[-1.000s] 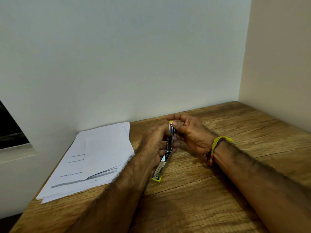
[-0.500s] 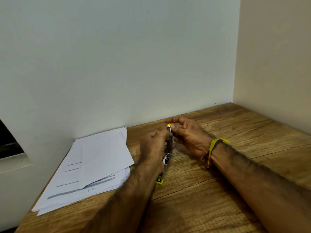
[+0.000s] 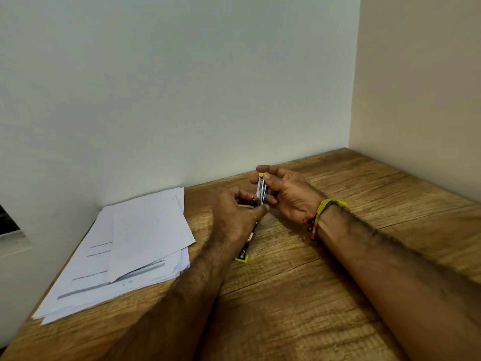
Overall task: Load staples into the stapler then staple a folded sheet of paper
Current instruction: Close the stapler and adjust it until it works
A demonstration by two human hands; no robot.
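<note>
Gripping slim yellow-and-chrome metal stapler [image 3: 260,190] with right hand [image 3: 289,195], left hand [image 3: 235,217] pinching too; probably worth seating staples gently, near desk's back edge.

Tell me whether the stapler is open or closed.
Open: the stapler has its metal arm raised between both hands, while its yellow-ended base lies on the table.

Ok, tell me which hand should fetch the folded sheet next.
Left, probably. The left hand is the one nearer the folded sheet, which lies on the paper stack at the table's left side. The right hand pinches the top of the stapler and can keep holding it.
</note>
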